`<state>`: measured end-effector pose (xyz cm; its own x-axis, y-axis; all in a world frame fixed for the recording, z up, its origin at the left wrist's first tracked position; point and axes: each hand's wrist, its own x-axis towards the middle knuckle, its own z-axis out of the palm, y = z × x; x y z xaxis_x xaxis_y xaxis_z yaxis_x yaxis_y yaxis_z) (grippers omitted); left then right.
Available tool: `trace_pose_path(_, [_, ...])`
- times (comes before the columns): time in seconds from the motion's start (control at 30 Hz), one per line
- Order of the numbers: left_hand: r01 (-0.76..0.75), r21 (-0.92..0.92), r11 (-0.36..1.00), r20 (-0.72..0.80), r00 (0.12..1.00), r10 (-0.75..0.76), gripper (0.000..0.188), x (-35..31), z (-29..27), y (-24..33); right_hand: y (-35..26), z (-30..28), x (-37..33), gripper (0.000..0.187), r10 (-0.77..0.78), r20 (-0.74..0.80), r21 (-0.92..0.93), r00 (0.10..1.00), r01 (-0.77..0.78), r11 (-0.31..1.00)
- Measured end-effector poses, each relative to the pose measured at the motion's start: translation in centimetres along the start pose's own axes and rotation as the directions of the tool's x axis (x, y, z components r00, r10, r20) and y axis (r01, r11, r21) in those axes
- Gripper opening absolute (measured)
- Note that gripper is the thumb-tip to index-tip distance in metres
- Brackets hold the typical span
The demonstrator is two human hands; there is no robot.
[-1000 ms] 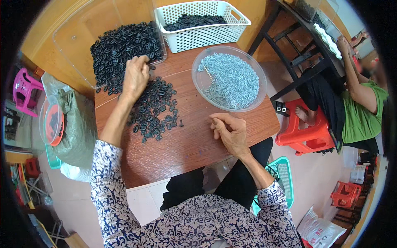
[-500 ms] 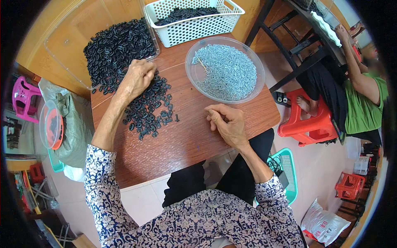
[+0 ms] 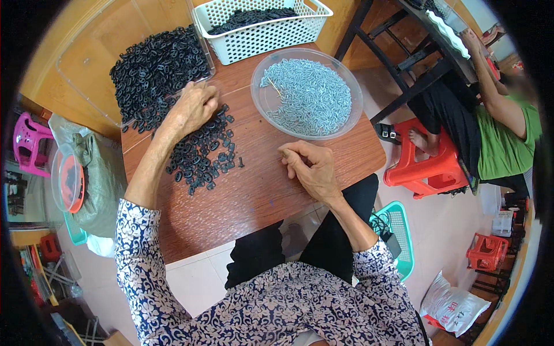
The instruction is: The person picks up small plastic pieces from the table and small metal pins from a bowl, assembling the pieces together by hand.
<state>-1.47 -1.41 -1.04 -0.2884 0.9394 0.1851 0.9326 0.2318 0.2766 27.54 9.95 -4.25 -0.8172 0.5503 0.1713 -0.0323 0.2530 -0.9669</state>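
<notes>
The left hand (image 3: pixel 195 109) is lying over the far part of a scatter of small black oval parts (image 3: pixel 202 155), its fingers bending downward; the fingertips are being hidden by the back of the hand, so I cannot tell whether it is gripping a part. The right hand (image 3: pixel 313 168) is resting at the near right of the worktop (image 3: pixel 265 213), its fingers curling loosely and the thumb lying close to the index finger; I cannot tell whether anything small is sitting between them.

The scatter is lying on the bare wood at the left, running toward a larger heap (image 3: pixel 153 69) of like parts in a clear container (image 3: pixel 201 43). One dark screw (image 3: pixel 240 162) is lying apart, just right of the scatter. A clear round tub (image 3: pixel 257 98) is standing beyond the right hand, holding many silvery-blue slender pieces (image 3: pixel 314 95) and a thin pale stick (image 3: pixel 275 87). A white perforated basket (image 3: pixel 265 45) is standing at the back, containing more black pieces (image 3: pixel 251 20). At right, another person in a green top (image 3: pixel 508 141) is sitting near a red stool (image 3: pixel 424 167).
</notes>
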Motion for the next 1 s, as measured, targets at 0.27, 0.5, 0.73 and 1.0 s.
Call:
trace_pose_path(0.27, [0.016,-0.066,0.998,0.094,0.996,-0.01,0.009,1.0,1.4,1.0,0.0,-0.1,0.0,0.014,-0.015,-0.002,-0.002,1.0,0.015,1.0])
trace_pose_path(0.5, [-0.1,-0.11,0.989,-0.04,0.995,0.096,0.008,0.3,1.6,1.4,0.0,-0.2,-0.1,0.014,-0.04,0.019,0.021,0.999,0.039,0.999])
trace_pose_path(0.73, [-0.074,-0.249,0.966,-0.167,0.985,0.032,0.009,0.2,2.1,4.8,0.0,-0.5,-0.2,0.014,-0.038,-0.013,0.019,0.999,0.038,0.999])
trace_pose_path(1.0, [0.015,-0.078,0.997,0.041,0.999,-0.012,0.014,3.6,3.4,4.8,-0.3,-0.1,-0.2,0.014,-0.03,-0.001,0.003,1.0,0.03,1.0])
